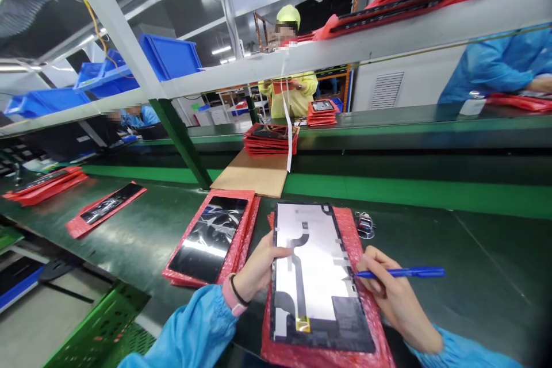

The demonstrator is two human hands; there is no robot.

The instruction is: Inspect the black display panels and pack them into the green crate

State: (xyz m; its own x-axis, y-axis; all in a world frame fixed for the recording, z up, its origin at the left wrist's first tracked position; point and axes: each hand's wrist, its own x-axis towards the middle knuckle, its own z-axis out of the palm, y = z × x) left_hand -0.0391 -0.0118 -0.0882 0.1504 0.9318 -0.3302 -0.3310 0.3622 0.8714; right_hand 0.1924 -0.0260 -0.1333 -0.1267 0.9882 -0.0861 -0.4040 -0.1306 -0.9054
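Dark green bench (457,282). Silver-backed panel (321,276) lies on red bubble wrap (350,236), probably for cushioning. Left hand (259,267) grasps its left edge, apparently steadying it; right hand (390,293) pinches a blue pen (416,272), tip by the opposite edge. Farther: red stack (265,146) on brown board (254,177).

Site: a factory workshop, apparently electronics assembly. Evidence: long green workbenches (452,253); display panels (321,276) on red bubble-wrap sleeves (350,230); blue bins (170,57) on an overhead rack (224,72); co-workers (287,106) in blue and yellow workwear; ceiling strip lights (221,50).
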